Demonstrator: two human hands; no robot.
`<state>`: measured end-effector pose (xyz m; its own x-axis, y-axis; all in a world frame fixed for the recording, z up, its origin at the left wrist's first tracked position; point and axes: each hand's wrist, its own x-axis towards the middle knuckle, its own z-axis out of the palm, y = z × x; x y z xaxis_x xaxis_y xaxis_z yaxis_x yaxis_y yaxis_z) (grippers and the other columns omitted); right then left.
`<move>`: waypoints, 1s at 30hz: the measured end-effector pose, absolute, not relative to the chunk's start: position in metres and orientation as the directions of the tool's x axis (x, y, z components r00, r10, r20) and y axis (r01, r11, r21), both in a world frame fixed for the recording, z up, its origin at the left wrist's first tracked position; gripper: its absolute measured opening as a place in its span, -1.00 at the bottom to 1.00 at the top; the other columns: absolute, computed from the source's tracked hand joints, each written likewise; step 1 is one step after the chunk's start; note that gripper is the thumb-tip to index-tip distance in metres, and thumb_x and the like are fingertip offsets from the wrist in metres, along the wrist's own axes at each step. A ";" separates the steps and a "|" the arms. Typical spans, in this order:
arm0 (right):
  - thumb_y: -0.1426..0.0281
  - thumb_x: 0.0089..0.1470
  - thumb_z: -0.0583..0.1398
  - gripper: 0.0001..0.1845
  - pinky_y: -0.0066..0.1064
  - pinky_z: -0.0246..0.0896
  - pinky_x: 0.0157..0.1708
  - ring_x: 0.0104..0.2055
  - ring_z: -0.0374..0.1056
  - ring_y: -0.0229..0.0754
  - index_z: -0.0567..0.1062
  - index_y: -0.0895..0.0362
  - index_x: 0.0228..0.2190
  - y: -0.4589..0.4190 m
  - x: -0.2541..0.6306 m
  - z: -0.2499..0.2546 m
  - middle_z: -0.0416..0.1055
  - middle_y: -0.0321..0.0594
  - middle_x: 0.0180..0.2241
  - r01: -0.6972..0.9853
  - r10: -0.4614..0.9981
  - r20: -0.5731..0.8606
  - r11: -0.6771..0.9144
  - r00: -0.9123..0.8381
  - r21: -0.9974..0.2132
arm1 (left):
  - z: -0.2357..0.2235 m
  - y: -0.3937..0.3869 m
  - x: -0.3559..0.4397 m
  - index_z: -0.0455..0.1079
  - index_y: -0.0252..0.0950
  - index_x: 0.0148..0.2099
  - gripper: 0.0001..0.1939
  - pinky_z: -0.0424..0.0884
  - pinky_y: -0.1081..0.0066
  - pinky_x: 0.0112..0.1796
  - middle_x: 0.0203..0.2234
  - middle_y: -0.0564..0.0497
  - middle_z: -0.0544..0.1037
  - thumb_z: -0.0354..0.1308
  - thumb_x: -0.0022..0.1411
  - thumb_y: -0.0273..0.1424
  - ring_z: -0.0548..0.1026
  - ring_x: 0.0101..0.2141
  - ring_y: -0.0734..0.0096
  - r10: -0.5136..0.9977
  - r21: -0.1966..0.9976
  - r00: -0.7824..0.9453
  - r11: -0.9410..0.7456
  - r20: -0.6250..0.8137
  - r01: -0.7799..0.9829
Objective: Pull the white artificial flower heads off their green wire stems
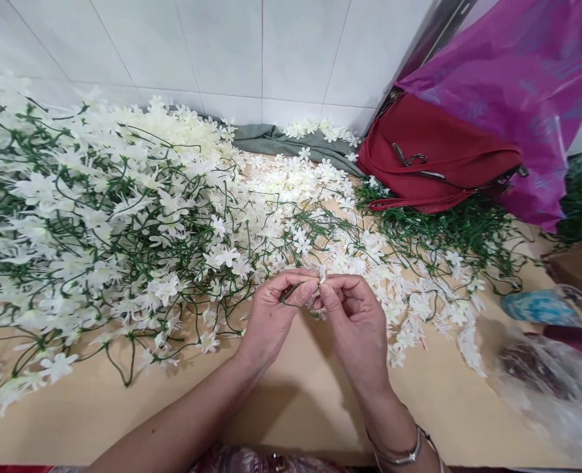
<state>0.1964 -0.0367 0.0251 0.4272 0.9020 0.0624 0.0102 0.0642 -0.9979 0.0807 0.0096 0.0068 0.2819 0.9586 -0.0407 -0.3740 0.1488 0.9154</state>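
Observation:
Just above the front part of the table (pixel 301 427), my two hands meet at the fingertips. My left hand (pixel 276 309) pinches a thin green plastic stem (pixel 287 297), which curves out beside the thumb. Between the thumb and fingers of my right hand (pixel 353 315) is a small white artificial flower (pixel 322 270), close to the left fingertips. Where stem and flower meet is hidden by the fingers. Loose white petals (pixel 281 184) lie beyond my hands, and a large heap of white artificial flowers on green stems (pixel 104 217) rises to the left.
A red handbag (pixel 433 151) rests on bundled green stems (pixel 433 223) at the back right, under a purple plastic bag (pixel 512 92). Farther right are a blue-and-white cup-like container (pixel 542 307) and a clear plastic bag (pixel 542 387). A tiled wall (pixel 295 52) closes the back.

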 end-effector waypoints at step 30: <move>0.32 0.20 0.32 -0.91 -0.42 0.38 -0.34 -0.40 0.46 -0.24 0.55 0.07 -0.30 -0.040 0.195 0.023 0.54 -0.31 -0.45 0.012 0.897 0.034 0.032 0.441 -0.999 | 0.014 0.007 0.079 0.57 -0.29 -0.27 -0.88 0.54 0.43 -0.26 -0.23 -0.06 0.59 0.29 0.34 -0.36 0.54 -0.28 0.40 0.967 0.952 0.229 -0.035 0.109 -0.305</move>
<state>0.1947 -0.0399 0.0228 0.4415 0.8966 0.0338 0.0125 0.0315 -0.9994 0.0790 0.0072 0.0137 0.2289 0.9673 0.1091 -0.3050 -0.0351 0.9517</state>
